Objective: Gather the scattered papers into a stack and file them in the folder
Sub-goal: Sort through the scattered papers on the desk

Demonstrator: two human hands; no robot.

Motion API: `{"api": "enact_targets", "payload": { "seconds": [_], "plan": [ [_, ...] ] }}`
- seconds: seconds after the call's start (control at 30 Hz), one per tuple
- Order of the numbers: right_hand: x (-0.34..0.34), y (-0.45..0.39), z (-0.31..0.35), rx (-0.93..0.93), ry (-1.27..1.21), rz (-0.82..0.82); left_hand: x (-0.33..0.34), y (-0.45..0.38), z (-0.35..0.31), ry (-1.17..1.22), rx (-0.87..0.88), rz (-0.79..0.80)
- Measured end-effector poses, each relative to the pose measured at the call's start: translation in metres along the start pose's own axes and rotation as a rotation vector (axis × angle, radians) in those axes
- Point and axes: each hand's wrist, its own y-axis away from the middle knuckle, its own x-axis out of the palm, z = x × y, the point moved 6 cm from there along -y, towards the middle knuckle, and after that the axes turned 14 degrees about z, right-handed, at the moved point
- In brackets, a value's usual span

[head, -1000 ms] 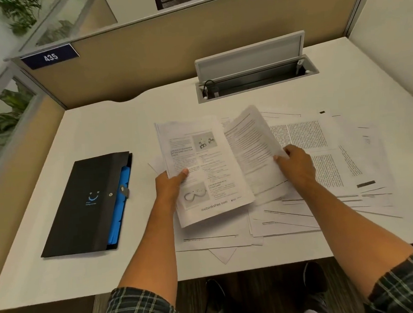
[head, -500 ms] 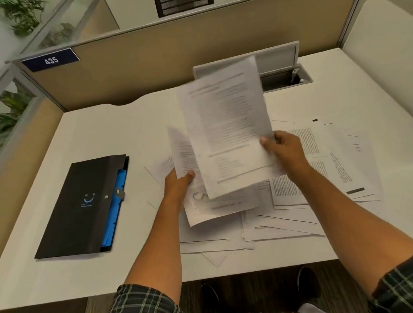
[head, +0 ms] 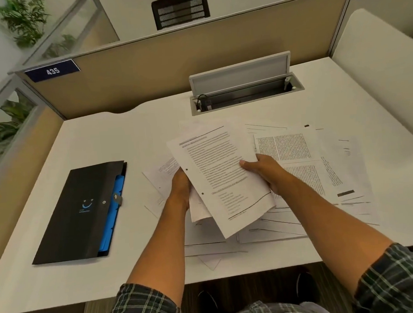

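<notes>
Far left on the desk [head: 106,139] lies the black folder [head: 82,211], flat, closed w/ its clasp on the right edge and blue dividers peeking out that side; long axis runs near-to-far, tilted a bit rightward at the far end. It's well apart from the papers, nothing on it.

Next over, the left hand [head: 182,189] grips the left edge of the held sheets [head: 222,177] from below, fingers curled under (fingertips hidden by the paper, so how tightly I can't tell). The top sheet is punched along its left edge, long axis near-to-far, leaning left at the far end, lifted off the desk.

Right hand [head: 266,170] pinches the sheets' right edge, thumb on top, fingers beneath.

Right of and under both hands: the scattered papers [head: 323,170], fanned flat across the desk, overlapping, most to the right and near side, a few poking out left of the left hand.

Judgement: gathering is partway, with most sheets not yet collected. The bulk lies right of the fingers, so the right hand is nearer for the next pick; the folder is on the left hand's side and needs opening before filing.
</notes>
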Motion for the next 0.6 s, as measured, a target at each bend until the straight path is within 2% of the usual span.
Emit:
{"api": "enact_targets", "payload": {
  "seconds": [0.17, 0.23, 0.3, 0.4, 0.47, 0.53, 0.6],
  "plan": [
    [-0.010, 0.001, -0.002, -0.043, -0.030, -0.269, -0.001, 0.003, 0.005, -0.045, -0.008, -0.104],
    [-0.012, 0.001, -0.001, -0.046, -0.006, -0.332, -0.001, 0.003, 0.010, -0.001, -0.010, -0.079],
    [-0.009, 0.003, 0.001, -0.053, -0.002, -0.350, 0.006, 0.001, 0.009, 0.077, 0.003, 0.002],
    [-0.004, 0.005, 0.004, -0.042, 0.006, -0.285, 0.012, 0.000, 0.000, 0.017, 0.044, 0.062],
    [-0.005, 0.005, 0.009, -0.063, 0.141, -0.230, 0.008, -0.005, 0.001, -0.071, 0.044, 0.078],
    [-0.012, 0.006, 0.012, -0.111, 0.331, -0.211, 0.001, -0.007, 0.003, -0.134, 0.021, 0.029],
    [-0.026, 0.009, 0.006, -0.098, 0.552, -0.302, -0.005, -0.005, 0.002, -0.146, 0.023, -0.009]
  ]
}}
